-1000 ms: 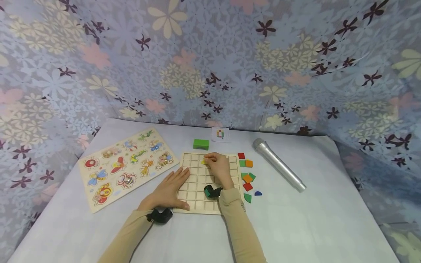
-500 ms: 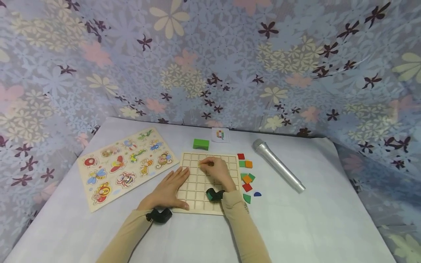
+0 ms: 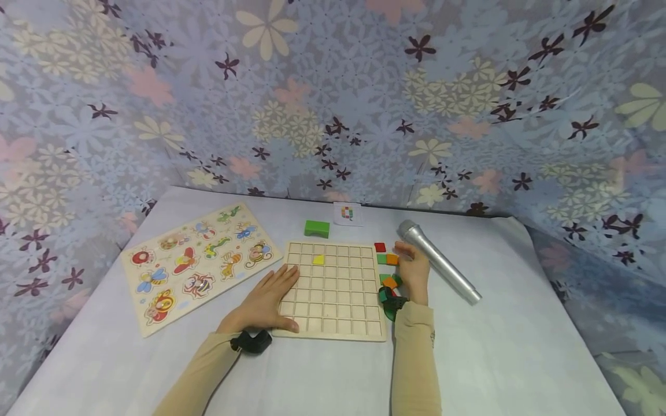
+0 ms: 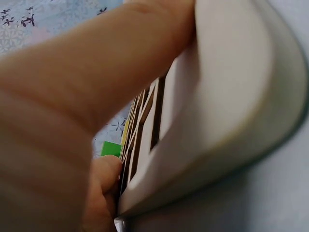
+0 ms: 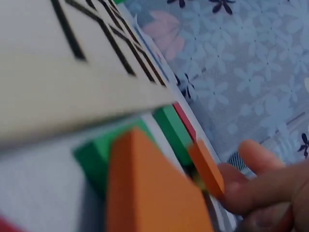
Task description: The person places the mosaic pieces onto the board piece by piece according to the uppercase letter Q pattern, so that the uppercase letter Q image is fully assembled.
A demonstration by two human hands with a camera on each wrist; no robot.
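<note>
Board (image 3: 333,292) w/ L hand (image 3: 267,300) on it, orange tile (image 3: 392,259) by R hand (image 3: 414,271).

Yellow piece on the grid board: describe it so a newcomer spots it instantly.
Find the pale wooden grid board under the left hand. The yellow piece lies in its second row from the far edge, third column from the left. No other coloured piece is on the grid; the orange tiles lie past its right edge.
</note>
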